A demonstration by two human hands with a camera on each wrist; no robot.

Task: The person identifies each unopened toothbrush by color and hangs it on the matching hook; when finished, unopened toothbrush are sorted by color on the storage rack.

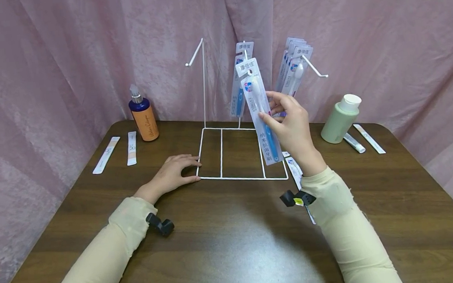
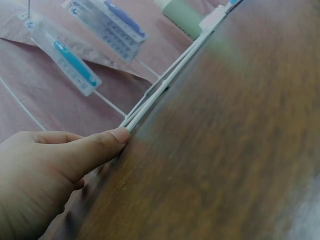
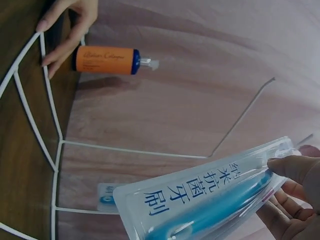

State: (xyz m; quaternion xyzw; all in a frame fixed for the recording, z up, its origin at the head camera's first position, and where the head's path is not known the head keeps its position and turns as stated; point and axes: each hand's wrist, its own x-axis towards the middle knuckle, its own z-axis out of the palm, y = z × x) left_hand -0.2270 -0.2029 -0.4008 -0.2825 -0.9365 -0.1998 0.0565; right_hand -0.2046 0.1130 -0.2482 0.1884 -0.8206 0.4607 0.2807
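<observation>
My right hand (image 1: 294, 121) pinches a blue toothbrush in a clear blister pack (image 1: 267, 132) between thumb and fingers, near the pack's side edge. The pack's top hole lines up with the tip of the middle hook (image 1: 246, 56) of a white wire rack (image 1: 242, 178). Behind it, another packaged blue toothbrush (image 1: 236, 99) hangs from that hook. At the rack's front left corner, my left hand (image 1: 173, 173) touches the base wire, its fingers fairly straight; the left wrist view shows the thumb (image 2: 102, 145) against the wire.
Several packaged toothbrushes (image 1: 294, 69) hang on the right hook; the left hook (image 1: 194, 52) is bare. An orange bottle (image 1: 146, 121) stands at back left, with two sachets (image 1: 107, 155) nearby. A green bottle (image 1: 339, 120), a small tube (image 1: 354, 143) and a sachet (image 1: 369, 139) are at right.
</observation>
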